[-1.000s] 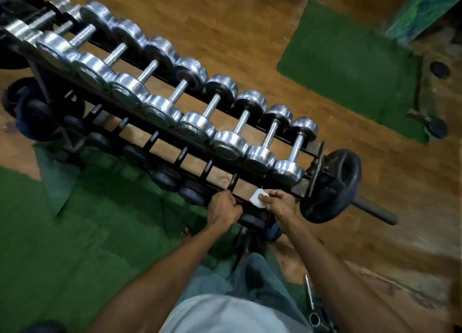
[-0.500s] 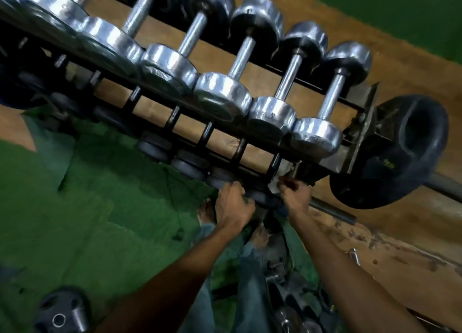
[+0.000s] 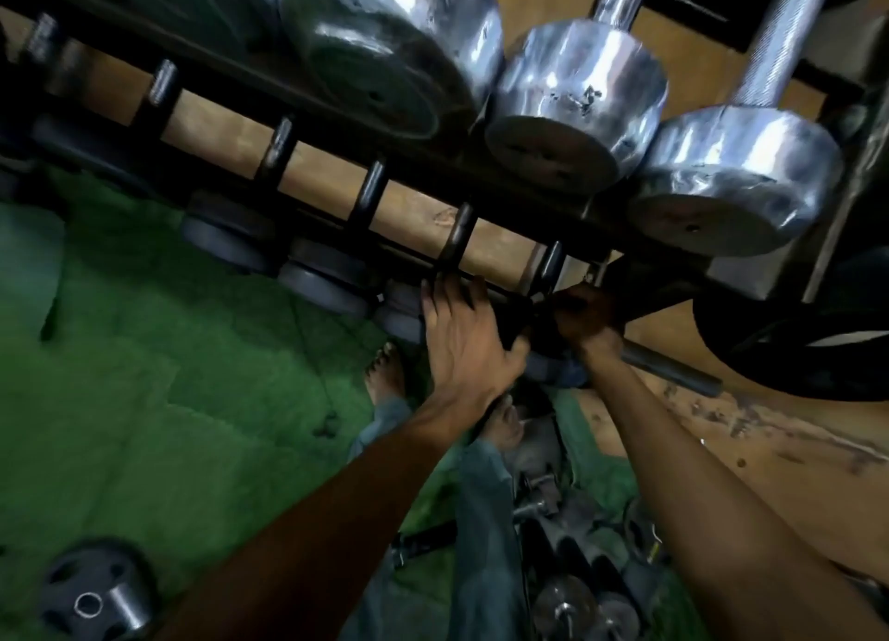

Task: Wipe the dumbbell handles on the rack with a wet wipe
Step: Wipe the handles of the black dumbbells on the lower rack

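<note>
The black dumbbell rack (image 3: 336, 126) fills the top of the head view. Chrome dumbbells (image 3: 577, 111) lie on its upper tier, one knurled handle (image 3: 779, 39) at the top right. Small black dumbbells (image 3: 327, 280) sit on the lower tier, their dark handles (image 3: 457, 236) pointing away from me. My left hand (image 3: 462, 337) grips the black end of a lower dumbbell at the front rail. My right hand (image 3: 584, 318) is closed around the rightmost lower handle (image 3: 548, 265), under the chrome heads. The wet wipe is hidden inside that fist.
A big black weight plate (image 3: 793, 347) on a steel bar (image 3: 673, 366) hangs just right of my right hand. A green mat (image 3: 168, 376) covers the floor, with a small plate (image 3: 91, 602) lower left and loose dumbbells (image 3: 567, 602) by my bare feet (image 3: 385, 371).
My head has dropped much closer to the rack's right end. Both hands stay at the lower tier; the white wipe, visible a second ago, is now covered by my right hand.
</note>
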A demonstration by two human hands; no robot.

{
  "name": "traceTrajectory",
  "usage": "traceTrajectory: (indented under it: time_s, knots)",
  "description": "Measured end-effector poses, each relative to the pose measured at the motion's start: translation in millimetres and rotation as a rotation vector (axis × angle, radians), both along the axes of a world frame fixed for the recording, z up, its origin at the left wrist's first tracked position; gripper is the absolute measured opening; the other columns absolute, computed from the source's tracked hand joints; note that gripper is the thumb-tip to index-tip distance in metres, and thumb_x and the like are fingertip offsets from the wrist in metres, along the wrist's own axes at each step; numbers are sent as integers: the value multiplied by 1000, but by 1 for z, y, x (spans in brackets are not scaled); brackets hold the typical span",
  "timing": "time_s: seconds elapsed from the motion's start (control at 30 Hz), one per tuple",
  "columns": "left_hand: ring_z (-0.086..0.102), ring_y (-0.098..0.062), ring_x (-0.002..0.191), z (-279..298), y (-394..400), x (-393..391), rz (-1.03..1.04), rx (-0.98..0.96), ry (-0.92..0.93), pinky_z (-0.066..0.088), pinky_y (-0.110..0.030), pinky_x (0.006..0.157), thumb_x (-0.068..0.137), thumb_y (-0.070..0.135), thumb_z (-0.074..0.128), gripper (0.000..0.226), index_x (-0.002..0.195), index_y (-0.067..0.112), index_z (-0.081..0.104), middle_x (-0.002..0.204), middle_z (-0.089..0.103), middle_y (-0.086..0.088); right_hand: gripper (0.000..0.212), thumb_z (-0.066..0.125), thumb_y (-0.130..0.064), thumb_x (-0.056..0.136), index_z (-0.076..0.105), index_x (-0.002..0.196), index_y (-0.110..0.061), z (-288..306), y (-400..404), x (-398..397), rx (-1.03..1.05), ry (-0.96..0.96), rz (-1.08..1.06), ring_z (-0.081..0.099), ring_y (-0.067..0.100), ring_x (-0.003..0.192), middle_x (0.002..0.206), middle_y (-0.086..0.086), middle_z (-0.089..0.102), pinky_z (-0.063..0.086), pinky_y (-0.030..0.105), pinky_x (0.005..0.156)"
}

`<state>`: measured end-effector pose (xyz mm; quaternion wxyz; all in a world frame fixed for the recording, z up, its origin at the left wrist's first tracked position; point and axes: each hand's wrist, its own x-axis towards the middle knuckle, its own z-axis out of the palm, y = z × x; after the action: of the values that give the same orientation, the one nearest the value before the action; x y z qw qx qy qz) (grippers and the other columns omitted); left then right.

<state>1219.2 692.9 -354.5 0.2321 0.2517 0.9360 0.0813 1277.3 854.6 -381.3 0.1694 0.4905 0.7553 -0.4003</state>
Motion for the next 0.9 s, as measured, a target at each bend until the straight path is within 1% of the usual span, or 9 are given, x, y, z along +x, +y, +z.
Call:
traceTrajectory:
  time_s: [0.1, 0.23, 0.4, 0.47, 0.53, 0.73, 0.8, 0.87, 0.9]
  knots:
    - [43, -42, 128, -5, -3, -4, -63, -18, 35, 22, -57, 118, 80, 77, 45, 97, 138, 0, 48, 134, 50, -25, 18, 71, -15, 95, 76, 103, 1, 2, 1, 3, -68, 41, 39, 60, 18, 91, 92, 7, 65, 42, 24, 77]
    - [49, -36, 111, -8, -10, -19, -131, -10, 78, 35, -51, 102, 80, 85, 41, 94, 122, 3, 57, 117, 55, -19, 16, 69, -17, 97, 78, 109, -11, 4, 0, -3, -157, 122, 128, 66, 20, 110, 110, 7, 74, 50, 34, 99]
    - [52, -34, 102, -19, -17, -40, -206, 14, 116, 36, -47, 91, 79, 92, 36, 96, 107, 4, 62, 108, 60, -18, 35, 39, -24, 110, 69, 127, -14, 7, -10, -9, -26, -63, 580, 57, 26, 126, 135, 8, 65, 33, 24, 97]
    - [53, -33, 101, -23, -19, -47, -245, 8, 125, 36, -47, 89, 78, 95, 33, 100, 103, 3, 64, 107, 61, -19, 46, 33, -34, 109, 66, 131, -11, 15, -13, -3, -11, -71, 566, 53, 28, 131, 139, 11, 62, 30, 25, 104]
    - [53, -34, 101, -27, -20, -53, -281, 1, 132, 37, -47, 89, 79, 95, 31, 102, 101, 2, 66, 107, 61, -21, 62, 30, -48, 98, 69, 127, -11, 17, -10, 6, 10, 11, 448, 54, 28, 132, 136, 12, 64, 29, 20, 107]
    - [51, -34, 102, -38, -19, -55, -279, -1, 149, 37, -48, 89, 88, 83, 33, 87, 102, 4, 66, 114, 62, -20, 30, 51, -22, 106, 66, 120, -1, -2, -10, 0, -192, -74, -157, 59, 34, 119, 118, 16, 62, 41, 36, 97]
    - [51, -34, 103, -42, -19, -54, -269, 14, 168, 36, -48, 89, 88, 82, 34, 83, 100, 6, 66, 115, 63, -20, 21, 53, -9, 103, 67, 94, 4, -15, -5, -11, -302, 45, -382, 70, 25, 92, 92, 12, 70, 41, 33, 81]
    - [51, -33, 104, -45, -18, -54, -263, 19, 188, 36, -48, 89, 88, 82, 35, 83, 100, 6, 66, 116, 63, -19, 29, 55, -7, 99, 56, 70, -7, -20, 2, -15, -360, 140, -584, 63, 14, 55, 52, -1, 63, 42, 31, 66]
    - [51, -33, 105, -46, -18, -54, -258, 20, 198, 36, -48, 89, 87, 83, 35, 83, 100, 7, 66, 117, 63, -19, 29, 57, -12, 97, 54, 67, -11, -22, 5, -15, -381, 158, -619, 58, 15, 50, 46, -2, 59, 41, 31, 63]
